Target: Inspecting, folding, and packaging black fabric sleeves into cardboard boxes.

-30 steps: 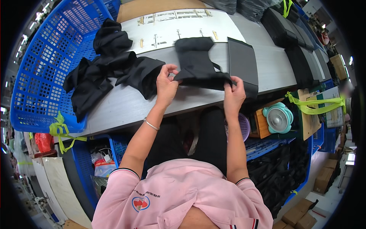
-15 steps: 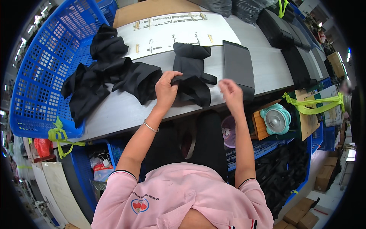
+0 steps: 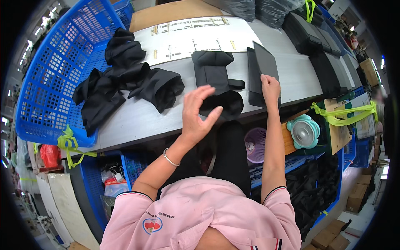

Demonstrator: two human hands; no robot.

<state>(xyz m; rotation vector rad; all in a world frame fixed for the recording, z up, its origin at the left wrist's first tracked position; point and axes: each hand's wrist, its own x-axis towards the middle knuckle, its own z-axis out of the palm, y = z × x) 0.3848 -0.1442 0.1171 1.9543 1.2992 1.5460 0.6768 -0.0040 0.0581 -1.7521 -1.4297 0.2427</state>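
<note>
My right hand [image 3: 271,88] pinches the near part of a stiff dark grey panel [image 3: 265,60], which stands tilted up. Another dark panel [image 3: 254,79] lies under it on the table. My left hand [image 3: 199,111] hovers open, fingers and thumb apart, over the near end of a black fabric piece [image 3: 211,74]. That piece lies partly folded, with a small strap-like tab [image 3: 237,84] at its right side and a loose rounded flap [image 3: 227,105] at the table's front edge. Left of it, several crumpled black fabric pieces [image 3: 121,77] lie in a heap.
A large blue plastic basket [image 3: 43,89] rises at the left. Behind the work lies a white board [image 3: 183,37] with marks. Stacks of dark panels [image 3: 302,35] stand at the far right. Below the table edge are a turquoise fan [image 3: 303,131] and a purple basket [image 3: 255,146].
My right hand has moved right and taken hold of the top grey panel, tilting it up from the one below. The left hand has let go of the black fabric and opened.
</note>
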